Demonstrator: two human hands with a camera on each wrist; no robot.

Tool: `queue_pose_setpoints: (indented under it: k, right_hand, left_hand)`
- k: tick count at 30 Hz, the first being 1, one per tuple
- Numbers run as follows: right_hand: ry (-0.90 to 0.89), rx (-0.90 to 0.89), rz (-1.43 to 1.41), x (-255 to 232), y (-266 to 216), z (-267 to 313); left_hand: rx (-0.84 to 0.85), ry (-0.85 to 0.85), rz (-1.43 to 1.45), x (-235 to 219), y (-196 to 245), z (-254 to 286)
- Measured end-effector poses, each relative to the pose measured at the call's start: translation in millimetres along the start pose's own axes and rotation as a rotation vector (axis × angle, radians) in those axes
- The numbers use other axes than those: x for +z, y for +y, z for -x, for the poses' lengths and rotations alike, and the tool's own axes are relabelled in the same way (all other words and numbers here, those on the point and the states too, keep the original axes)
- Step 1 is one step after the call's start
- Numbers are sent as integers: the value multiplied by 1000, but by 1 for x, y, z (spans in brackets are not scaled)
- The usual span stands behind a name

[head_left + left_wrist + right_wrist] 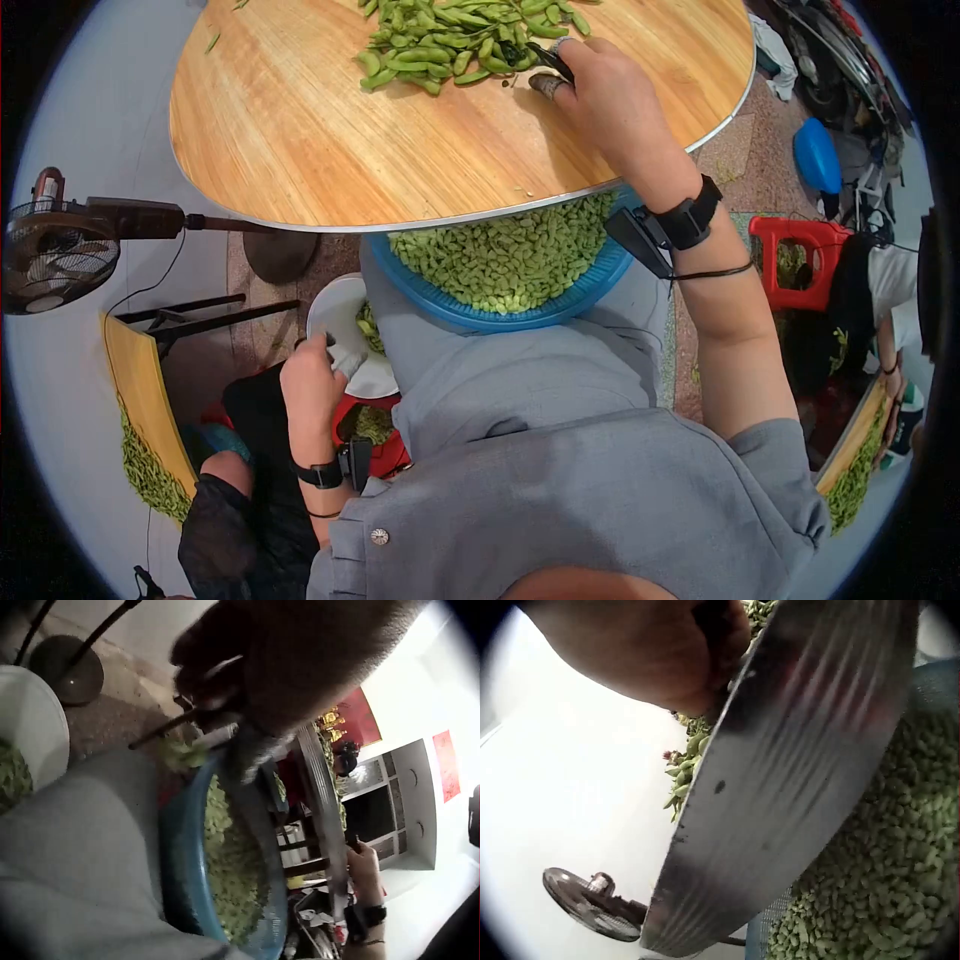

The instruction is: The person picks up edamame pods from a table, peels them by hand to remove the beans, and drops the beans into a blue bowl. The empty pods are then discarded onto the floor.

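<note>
Above the round wooden table, my right hand grips a black object, its dark end among the green pods. Coverings wrap some of its fingers. My left hand is low beside the white bowl, its fingers bent and partly hidden. In the left wrist view that hand is dark and blurred, near a thin dark stick; whether it holds the stick is unclear. A blue basin of shelled green beans rests on the lap, partly beneath the table edge.
A fan stands at the left, near a yellow board with pods beside it. Red stools stand on both sides. At the right are a blue object and another person's arm; someone's knee is at lower left.
</note>
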State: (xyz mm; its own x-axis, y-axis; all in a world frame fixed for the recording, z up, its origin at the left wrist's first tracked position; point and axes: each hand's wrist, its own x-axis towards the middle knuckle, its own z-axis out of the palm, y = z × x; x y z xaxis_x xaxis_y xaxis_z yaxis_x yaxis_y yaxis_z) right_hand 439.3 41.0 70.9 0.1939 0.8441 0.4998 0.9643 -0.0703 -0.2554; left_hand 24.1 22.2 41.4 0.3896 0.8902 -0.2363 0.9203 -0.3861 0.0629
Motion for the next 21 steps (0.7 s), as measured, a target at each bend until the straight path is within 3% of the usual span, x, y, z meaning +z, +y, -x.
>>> queue_pose_setpoints:
  k: [4, 6, 8, 9, 10, 11, 13, 15, 17, 19, 20, 21]
  right_hand:
    - [-76, 23, 50, 4, 12, 5]
    - [63, -92, -55, 7, 12, 7]
    - [93, -122, -92, -4, 4, 9]
    - [119, -149, -135, -14, -3, 12]
    - [-33, 70, -522, -30, -24, 22]
    - [-187, 294, -902, -45, -47, 35]
    - [-427, 625, -1392, -54, -68, 57]
    - [-436, 666, -1486, -50, -74, 75]
    - [-388, 672, -1496, -45, -68, 87]
    - [-356, 558, -1354, -43, -62, 96]
    - [-348, 560, -1359, -41, -60, 101]
    - [-348, 419, -1212, -38, -58, 106]
  left_hand:
    - [55, -16, 178, -2, 16, -5]
    - [306, -14, 482, -12, 48, -23]
    - [448, -32, 814, -16, 82, -39]
    - [405, -104, 1013, -21, 102, -43]
    - [359, -178, 1209, -27, 120, -47]
    - [367, -175, 1212, -29, 135, -53]
    - [479, -299, 1348, -34, 156, -63]
    - [610, -367, 1333, -17, 160, -70]
    - [558, -431, 1347, -24, 163, -64]
    - [395, -605, 1461, -23, 158, -64]
    - [342, -560, 1470, -25, 157, -62]
    - [344, -560, 1464, -24, 156, -62]
